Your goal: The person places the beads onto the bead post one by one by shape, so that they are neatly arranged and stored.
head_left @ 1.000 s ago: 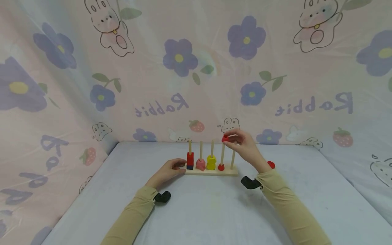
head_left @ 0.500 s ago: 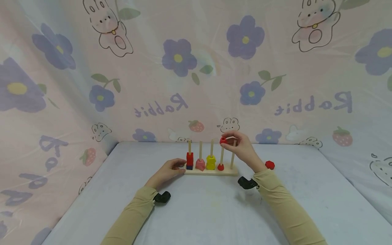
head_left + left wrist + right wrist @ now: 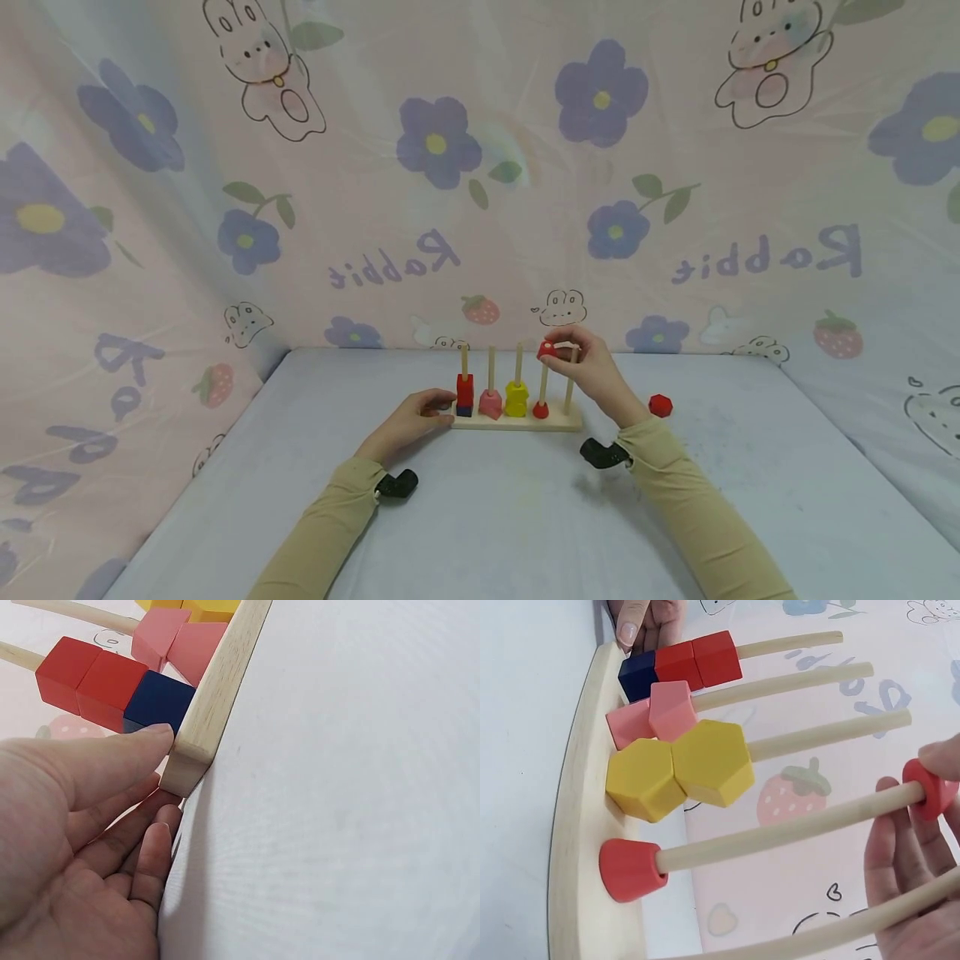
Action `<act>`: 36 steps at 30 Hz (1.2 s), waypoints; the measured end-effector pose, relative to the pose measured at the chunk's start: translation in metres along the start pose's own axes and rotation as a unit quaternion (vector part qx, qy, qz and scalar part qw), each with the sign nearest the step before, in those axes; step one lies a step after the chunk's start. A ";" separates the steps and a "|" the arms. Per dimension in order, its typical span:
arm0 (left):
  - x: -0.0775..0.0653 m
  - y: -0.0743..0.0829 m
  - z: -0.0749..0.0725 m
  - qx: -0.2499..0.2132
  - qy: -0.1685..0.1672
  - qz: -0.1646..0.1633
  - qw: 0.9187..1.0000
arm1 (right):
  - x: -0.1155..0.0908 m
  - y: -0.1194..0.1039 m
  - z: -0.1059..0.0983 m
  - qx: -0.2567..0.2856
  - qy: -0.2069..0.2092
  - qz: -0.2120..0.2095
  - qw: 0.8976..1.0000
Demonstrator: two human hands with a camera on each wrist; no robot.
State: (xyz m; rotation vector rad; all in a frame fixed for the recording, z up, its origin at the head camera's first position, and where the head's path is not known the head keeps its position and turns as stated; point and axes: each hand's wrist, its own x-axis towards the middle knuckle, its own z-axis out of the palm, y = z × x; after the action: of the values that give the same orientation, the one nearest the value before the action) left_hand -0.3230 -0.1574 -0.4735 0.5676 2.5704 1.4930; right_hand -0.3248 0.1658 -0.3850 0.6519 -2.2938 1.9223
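A wooden peg stand rests on the table, its upright pegs carrying coloured blocks. My left hand holds the stand's left end, thumb beside the blue cube and fingers at the end corner. Between thumb and fingers my right hand pinches a red cone-shaped bead at the top of the fourth peg; the peg's tip is inside its hole. Another red cone-shaped bead sits at that peg's foot. The fifth peg passes in front of the right palm, bare where visible.
Two red cubes sit above the blue one on the first peg. Pink blocks are on the second peg and yellow hexagonal blocks on the third. A loose red faceted block lies to the right. A patterned curtain stands behind the table.
My right hand has shifted slightly left and then down, bringing the red cone-shaped bead onto the fourth peg's tip. The loose red block is more exposed. My left hand stays put.
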 end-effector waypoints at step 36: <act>-0.003 0.001 0.000 -0.002 0.003 -0.007 1.000 | -0.013 0.077 0.008 -0.016 -0.068 0.066 0.995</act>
State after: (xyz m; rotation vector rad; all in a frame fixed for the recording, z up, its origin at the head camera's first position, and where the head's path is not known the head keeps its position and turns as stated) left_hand -0.3202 -0.1576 -0.4725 0.5437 2.5684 1.4978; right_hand -0.3395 0.1715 -0.4622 0.6638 -2.5036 1.9495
